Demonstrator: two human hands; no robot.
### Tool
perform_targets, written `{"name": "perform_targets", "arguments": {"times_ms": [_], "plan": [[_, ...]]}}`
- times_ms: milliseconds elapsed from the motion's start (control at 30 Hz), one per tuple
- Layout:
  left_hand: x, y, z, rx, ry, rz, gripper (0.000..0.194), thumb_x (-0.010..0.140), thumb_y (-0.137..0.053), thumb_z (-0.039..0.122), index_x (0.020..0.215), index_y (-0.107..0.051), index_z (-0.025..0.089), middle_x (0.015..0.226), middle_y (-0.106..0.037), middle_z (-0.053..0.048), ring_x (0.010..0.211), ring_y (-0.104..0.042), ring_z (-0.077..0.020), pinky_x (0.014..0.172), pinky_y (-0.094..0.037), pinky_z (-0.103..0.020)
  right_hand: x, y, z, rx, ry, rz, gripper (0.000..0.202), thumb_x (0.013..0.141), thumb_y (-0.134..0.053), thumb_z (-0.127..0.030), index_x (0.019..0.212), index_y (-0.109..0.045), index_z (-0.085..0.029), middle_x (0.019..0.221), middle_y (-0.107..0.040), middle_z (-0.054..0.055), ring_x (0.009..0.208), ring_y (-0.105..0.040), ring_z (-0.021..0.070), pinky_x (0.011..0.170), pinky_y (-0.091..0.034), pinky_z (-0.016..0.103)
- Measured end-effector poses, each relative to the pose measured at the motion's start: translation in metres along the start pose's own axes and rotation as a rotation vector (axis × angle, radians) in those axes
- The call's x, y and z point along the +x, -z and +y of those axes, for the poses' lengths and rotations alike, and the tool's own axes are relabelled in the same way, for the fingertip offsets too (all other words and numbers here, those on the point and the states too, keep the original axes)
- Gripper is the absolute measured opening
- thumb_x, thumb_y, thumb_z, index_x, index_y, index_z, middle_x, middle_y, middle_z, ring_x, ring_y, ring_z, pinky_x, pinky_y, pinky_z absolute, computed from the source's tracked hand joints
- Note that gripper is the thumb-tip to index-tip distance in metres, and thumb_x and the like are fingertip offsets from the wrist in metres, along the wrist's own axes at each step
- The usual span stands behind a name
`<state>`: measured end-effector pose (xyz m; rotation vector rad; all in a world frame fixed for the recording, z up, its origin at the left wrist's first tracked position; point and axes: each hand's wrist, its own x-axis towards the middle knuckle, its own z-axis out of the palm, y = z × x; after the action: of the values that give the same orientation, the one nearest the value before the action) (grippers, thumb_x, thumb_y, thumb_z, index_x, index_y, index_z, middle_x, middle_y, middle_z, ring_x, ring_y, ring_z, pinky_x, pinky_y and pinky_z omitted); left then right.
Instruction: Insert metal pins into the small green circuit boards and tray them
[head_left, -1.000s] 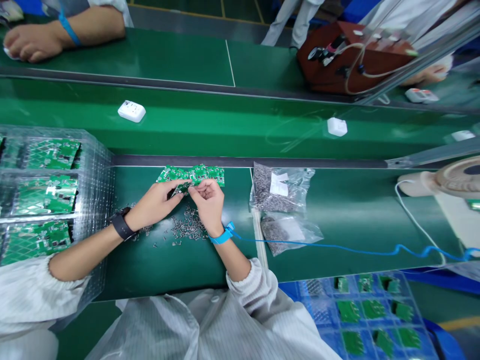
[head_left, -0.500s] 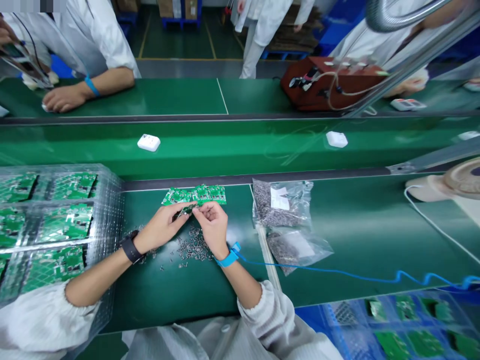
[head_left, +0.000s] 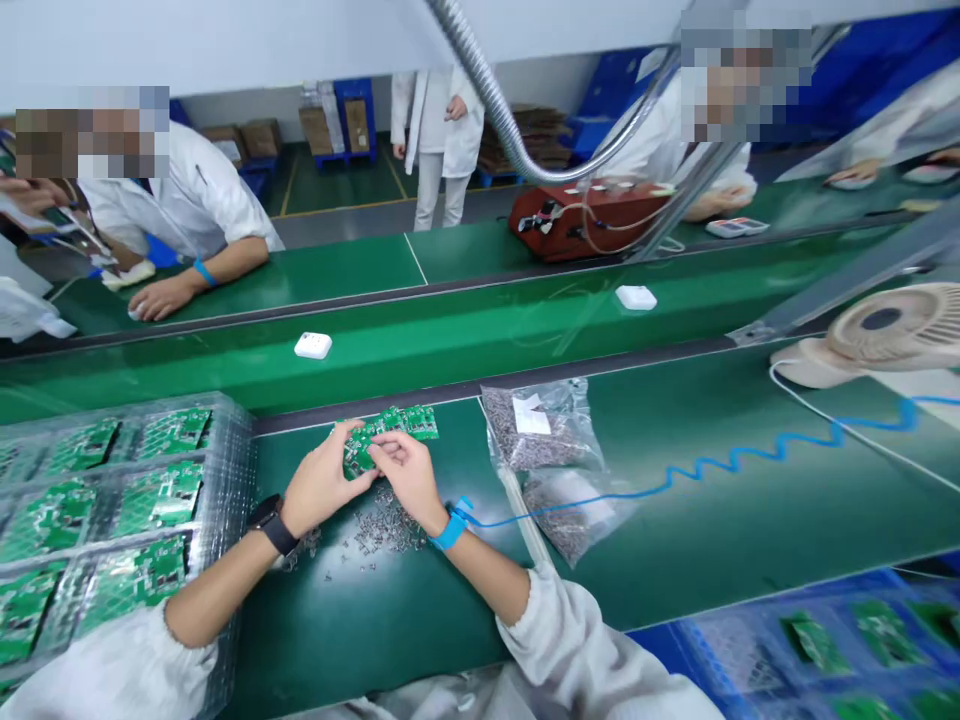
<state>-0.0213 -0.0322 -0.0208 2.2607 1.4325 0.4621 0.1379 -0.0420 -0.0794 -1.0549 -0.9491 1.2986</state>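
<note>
My left hand [head_left: 319,485] is closed on the edge of a green circuit board [head_left: 360,452], held above the green table. On the board's right side rest the pinched fingers of my right hand [head_left: 409,475]; whether a small part is between them is too small to tell. More green boards [head_left: 420,422] lie just behind my hands. Below them, a loose pile of small metal parts [head_left: 386,525] is spread on the table [head_left: 360,620]. A black band is on my left wrist and a blue strap on my right.
Clear trays of boards [head_left: 217,480] stand at the left. Two bags of small parts [head_left: 532,430] lie right of my hands. A blue coiled cord [head_left: 705,468] runs right from my wrist strap. A fan [head_left: 885,325] stands at far right. People work across the bench.
The camera view has tilted up and shifted. The board in my left hand now shows its green face more fully, and my right fingers are at its right side.
</note>
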Motion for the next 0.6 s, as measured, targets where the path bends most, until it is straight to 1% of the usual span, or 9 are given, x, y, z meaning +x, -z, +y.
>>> {"name": "perform_targets", "arguments": {"times_ms": [33,67,167,233,300,367,400,467,600], "plan": [[0.0,-0.002,-0.001,0.052,-0.037,0.01,0.07,0.087,-0.071,0.042,0.147,-0.04,0.023,0.146,-0.059,-0.014,0.129,-0.062,-0.035,0.099,-0.053,-0.043,0.002,0.002,0.0,0.001,-0.01,-0.001,0.018,0.081,-0.075,-0.036,0.088,-0.07,-0.021,0.07,-0.065,-0.001,0.059,-0.062,0.0157,0.059,-0.053,0.029],[-0.001,-0.004,-0.003,0.102,-0.057,0.003,0.076,0.087,-0.072,0.042,0.151,-0.037,0.023,0.149,-0.056,-0.015,0.135,-0.058,-0.0362,0.101,-0.052,-0.045,0.003,0.003,0.0,0.005,-0.019,-0.001,0.019,0.08,-0.076,-0.037,0.088,-0.069,-0.021,0.068,-0.064,-0.002,0.057,-0.062,0.0157,0.058,-0.052,0.029],[0.0,-0.009,-0.007,0.199,-0.053,-0.037,0.081,0.09,-0.067,0.034,0.16,-0.029,0.023,0.146,-0.059,-0.016,0.129,-0.063,-0.0358,0.097,-0.056,-0.046,0.002,0.009,-0.003,-0.004,0.0,-0.019,0.021,0.081,-0.077,-0.039,0.09,-0.069,-0.022,0.07,-0.067,-0.001,0.062,-0.065,0.0173,0.061,-0.053,0.03],[0.002,-0.007,-0.012,0.2,-0.063,-0.021,0.08,0.092,-0.062,0.03,0.162,-0.025,0.022,0.151,-0.055,-0.017,0.132,-0.061,-0.0337,0.102,-0.055,-0.046,-0.002,0.014,-0.006,-0.043,0.05,-0.044,0.021,0.086,-0.074,-0.04,0.096,-0.072,-0.022,0.081,-0.072,0.002,0.074,-0.069,0.0192,0.067,-0.054,0.03],[0.005,-0.001,-0.018,0.184,-0.073,0.02,0.076,0.092,-0.059,0.03,0.16,-0.027,0.017,0.156,-0.051,-0.018,0.14,-0.055,-0.0328,0.111,-0.049,-0.046,-0.007,0.021,-0.009,-0.106,0.099,-0.056,0.02,0.091,-0.068,-0.041,0.1,-0.074,-0.023,0.092,-0.075,0.004,0.084,-0.071,0.0204,0.071,-0.054,0.03],[0.007,0.005,-0.026,0.194,-0.041,0.041,0.068,0.091,-0.059,0.032,0.152,-0.037,0.013,0.152,-0.054,-0.02,0.138,-0.056,-0.0341,0.114,-0.046,-0.047,-0.01,0.032,-0.01,-0.175,0.134,-0.057,0.019,0.095,-0.063,-0.038,0.1,-0.074,-0.024,0.096,-0.076,0.005,0.088,-0.071,0.0205,0.071,-0.052,0.029],[0.008,0.008,-0.03,0.207,-0.015,0.034,0.064,0.089,-0.06,0.032,0.147,-0.042,0.013,0.149,-0.057,-0.021,0.135,-0.058,-0.035,0.113,-0.047,-0.048,-0.011,0.038,-0.01,-0.209,0.153,-0.052,0.019,0.096,-0.061,-0.037,0.099,-0.074,-0.024,0.095,-0.076,0.005,0.087,-0.071,0.0204,0.07,-0.051,0.029],[0.006,0.011,-0.035,0.235,0.06,0.0,0.061,0.088,-0.06,0.033,0.143,-0.044,0.012,0.14,-0.062,-0.021,0.126,-0.064,-0.0363,0.107,-0.05,-0.049,-0.008,0.05,-0.007,-0.269,0.196,-0.038,0.019,0.096,-0.059,-0.034,0.096,-0.074,-0.023,0.093,-0.075,0.004,0.083,-0.069,0.0201,0.071,-0.051,0.03],[-0.001,0.004,-0.034,0.265,0.188,-0.092,0.065,0.087,-0.062,0.039,0.143,-0.04,0.013,0.132,-0.065,-0.022,0.114,-0.069,-0.0378,0.094,-0.055,-0.049,0.001,0.065,0.0,-0.3,0.23,-0.002,0.02,0.096,-0.058,-0.035,0.095,-0.073,-0.022,0.091,-0.074,0.005,0.08,-0.066,0.0202,0.071,-0.05,0.031]]}}
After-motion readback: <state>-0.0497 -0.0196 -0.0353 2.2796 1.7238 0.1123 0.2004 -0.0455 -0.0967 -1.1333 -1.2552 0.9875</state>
